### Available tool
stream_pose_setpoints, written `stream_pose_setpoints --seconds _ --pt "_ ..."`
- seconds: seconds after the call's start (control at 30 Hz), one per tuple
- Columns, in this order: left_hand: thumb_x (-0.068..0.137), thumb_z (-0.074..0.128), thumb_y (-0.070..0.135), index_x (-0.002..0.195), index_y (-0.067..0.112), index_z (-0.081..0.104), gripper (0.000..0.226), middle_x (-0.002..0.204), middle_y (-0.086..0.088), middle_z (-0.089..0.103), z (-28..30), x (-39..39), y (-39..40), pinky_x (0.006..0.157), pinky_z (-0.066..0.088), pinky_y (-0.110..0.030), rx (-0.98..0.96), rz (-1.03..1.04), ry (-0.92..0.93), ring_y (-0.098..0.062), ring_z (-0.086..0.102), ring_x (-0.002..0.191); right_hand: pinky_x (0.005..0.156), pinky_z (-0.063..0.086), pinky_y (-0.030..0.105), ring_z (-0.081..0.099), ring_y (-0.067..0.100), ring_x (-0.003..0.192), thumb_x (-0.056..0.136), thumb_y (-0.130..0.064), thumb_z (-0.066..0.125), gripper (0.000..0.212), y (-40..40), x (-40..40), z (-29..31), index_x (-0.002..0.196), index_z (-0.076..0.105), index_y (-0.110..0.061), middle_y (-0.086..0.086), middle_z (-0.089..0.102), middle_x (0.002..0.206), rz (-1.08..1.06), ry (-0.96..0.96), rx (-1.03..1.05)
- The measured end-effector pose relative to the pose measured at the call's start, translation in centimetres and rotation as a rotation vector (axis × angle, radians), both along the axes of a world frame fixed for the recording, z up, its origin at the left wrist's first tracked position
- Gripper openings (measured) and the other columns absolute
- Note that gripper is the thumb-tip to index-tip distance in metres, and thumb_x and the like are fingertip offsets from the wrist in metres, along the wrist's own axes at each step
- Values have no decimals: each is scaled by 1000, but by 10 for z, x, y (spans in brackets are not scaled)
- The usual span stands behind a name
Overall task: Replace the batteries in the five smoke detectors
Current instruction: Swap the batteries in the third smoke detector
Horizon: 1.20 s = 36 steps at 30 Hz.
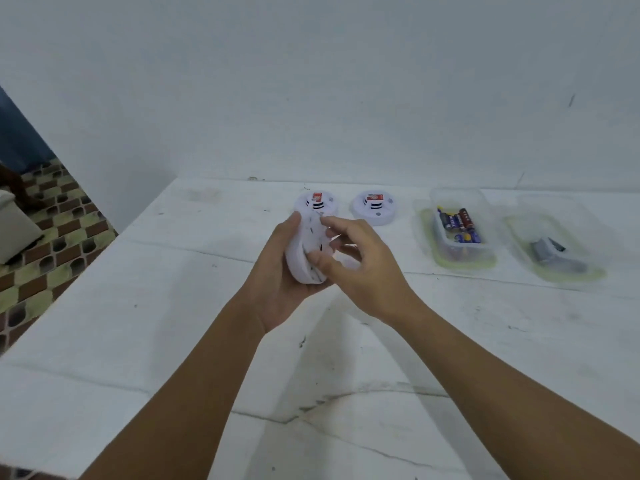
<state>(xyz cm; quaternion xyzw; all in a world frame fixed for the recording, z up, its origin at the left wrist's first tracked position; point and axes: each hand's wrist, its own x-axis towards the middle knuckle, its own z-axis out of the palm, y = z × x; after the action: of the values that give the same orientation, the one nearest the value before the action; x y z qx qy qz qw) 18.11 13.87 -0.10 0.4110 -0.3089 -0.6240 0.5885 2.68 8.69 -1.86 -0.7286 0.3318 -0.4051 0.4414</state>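
My left hand point(277, 271) grips a round white smoke detector point(308, 251), held on edge above the white table point(173, 306). My right hand point(360, 265) meets it from the right, thumb and fingertips on its rim and face. Two more white detectors with red labels lie flat near the back edge, one point(317, 202) just behind my hands and one point(374, 206) to its right. A clear tray point(457, 230) holds several batteries in blue and red wrappers. Further right, a second clear tray point(554, 251) contains a grey block-like item.
A white wall rises straight behind the table's back edge. The table's left edge drops to a patterned tile floor point(45, 258), where a pale cushion-like object point(14, 226) sits. Cracks and scuffs mark the tabletop.
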Motion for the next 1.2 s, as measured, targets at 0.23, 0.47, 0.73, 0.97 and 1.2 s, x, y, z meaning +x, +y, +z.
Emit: stream_pose_setpoints --seconds 0.23,0.47,0.73,0.97,1.2 --pt "98 53 59 121 20 75 51 126 -10 72 -17 -58 -1 108 49 -53 64 42 10 -25 67 121 93 55 27 64 12 111 80 -44 80 56 5 -49 -18 131 65 -29 -13 62 116 -85 -39 -100" --pt "86 66 66 135 21 67 66 138 -15 66 -35 -83 -8 109 48 -58 143 53 -44 -30 62 130 98 56 36 65 10 111 77 -41 83 49 0 -77 -31 123 65 -38 -13 65 117 -66 -6 -15" --pt "95 54 63 133 10 67 67 123 -19 69 -47 -105 -11 100 52 -51 204 34 -27 -33 66 117 87 54 23 65 9 103 70 -48 81 55 3 -91 -49 120 64 -31 -8 65 114 -134 -7 -9" --pt "100 46 56 133 7 65 62 120 -18 70 -47 -100 -11 87 60 -42 213 -13 44 -30 69 110 83 51 16 61 5 101 70 -56 75 61 2 -87 -53 123 63 -28 -10 62 112 -141 59 -72" --pt "104 39 54 121 11 71 57 113 -13 74 -50 -99 -12 75 61 -38 192 -22 28 -23 73 101 87 47 12 58 4 103 69 -51 77 65 -6 -92 -53 124 62 -20 -5 58 113 -79 101 -167"
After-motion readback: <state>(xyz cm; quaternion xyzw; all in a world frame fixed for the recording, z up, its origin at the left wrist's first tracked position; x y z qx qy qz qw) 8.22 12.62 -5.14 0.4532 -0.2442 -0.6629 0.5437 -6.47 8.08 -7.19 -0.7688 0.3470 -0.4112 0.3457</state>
